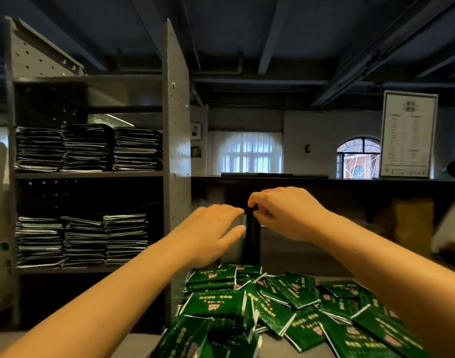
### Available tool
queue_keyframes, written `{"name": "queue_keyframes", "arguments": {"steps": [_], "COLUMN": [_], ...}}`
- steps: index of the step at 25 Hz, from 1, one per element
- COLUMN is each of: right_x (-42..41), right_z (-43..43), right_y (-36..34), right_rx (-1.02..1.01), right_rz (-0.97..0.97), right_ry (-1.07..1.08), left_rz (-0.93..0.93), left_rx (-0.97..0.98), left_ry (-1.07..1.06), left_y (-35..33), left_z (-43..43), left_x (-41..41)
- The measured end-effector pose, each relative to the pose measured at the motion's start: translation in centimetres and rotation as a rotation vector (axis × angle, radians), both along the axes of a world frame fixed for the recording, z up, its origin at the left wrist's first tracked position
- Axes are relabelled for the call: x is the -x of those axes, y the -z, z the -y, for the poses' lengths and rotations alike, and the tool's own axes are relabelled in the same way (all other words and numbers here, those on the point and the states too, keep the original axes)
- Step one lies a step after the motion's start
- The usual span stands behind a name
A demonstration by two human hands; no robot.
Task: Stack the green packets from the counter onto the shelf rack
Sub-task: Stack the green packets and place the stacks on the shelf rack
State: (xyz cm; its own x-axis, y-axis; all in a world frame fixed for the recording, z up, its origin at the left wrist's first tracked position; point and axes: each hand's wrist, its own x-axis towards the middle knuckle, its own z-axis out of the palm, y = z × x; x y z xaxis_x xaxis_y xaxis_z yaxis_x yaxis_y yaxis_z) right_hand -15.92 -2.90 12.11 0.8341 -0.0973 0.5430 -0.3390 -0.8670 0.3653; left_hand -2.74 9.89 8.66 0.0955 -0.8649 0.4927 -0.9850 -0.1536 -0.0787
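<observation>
Head view: green packets (285,306) heaped loose on counter (141,344) right of shelf rack (175,125); heap cut off by lower frame edge. Right hand (285,215) above heap pinches dark strip (252,228), identity unclear. Left hand (211,228) spread, fingertips at strip. Rack's stacks (87,148) leave open gap above.

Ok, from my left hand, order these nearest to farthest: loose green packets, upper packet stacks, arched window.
1. Loose green packets, just below the left hand.
2. Upper packet stacks, up to the left.
3. Arched window, far back right.
</observation>
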Motion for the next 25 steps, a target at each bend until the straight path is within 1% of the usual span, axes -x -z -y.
{"name": "queue_keyframes", "arguments": {"steps": [5, 10, 14, 18, 20, 22, 24, 25], "right_x": [3.8, 6.4, 7.7, 8.0, 7.6, 6.8, 5.8, 5.3], "right_z": [5.3, 9.8, 13.5, 16.0, 16.9, 17.9, 18.9, 19.4], "right_y": [3.7, 7.1, 10.4, 13.3, 14.5, 15.3, 16.3, 16.9], "right_rx": [-0.150, -0.340, -0.540, -0.650, -0.676, -0.685, -0.688, -0.690], "right_rz": [-0.171, -0.288, -0.380, -0.439, -0.443, -0.366, -0.273, -0.259], "right_ry": [0.221, 0.374, 0.431, 0.485, 0.512, 0.551, 0.634, 0.683], "left_rz": [-0.091, -0.134, -0.161, -0.142, -0.112, -0.095, -0.095, -0.097], "left_rx": [-0.119, -0.223, -0.309, -0.402, -0.459, -0.498, -0.501, -0.495], "left_ry": [0.066, 0.080, 0.085, 0.051, -0.007, -0.079, -0.137, -0.152], "left_y": [2.4, 5.5, 8.7, 11.6, 12.8, 13.8, 14.7, 15.2], "left_z": [4.5, 9.0, 11.9, 13.8, 14.6, 15.3, 15.7, 15.9], "left_x": [3.7, 5.8, 6.7, 6.4, 5.9, 5.5, 5.1, 5.1]}}
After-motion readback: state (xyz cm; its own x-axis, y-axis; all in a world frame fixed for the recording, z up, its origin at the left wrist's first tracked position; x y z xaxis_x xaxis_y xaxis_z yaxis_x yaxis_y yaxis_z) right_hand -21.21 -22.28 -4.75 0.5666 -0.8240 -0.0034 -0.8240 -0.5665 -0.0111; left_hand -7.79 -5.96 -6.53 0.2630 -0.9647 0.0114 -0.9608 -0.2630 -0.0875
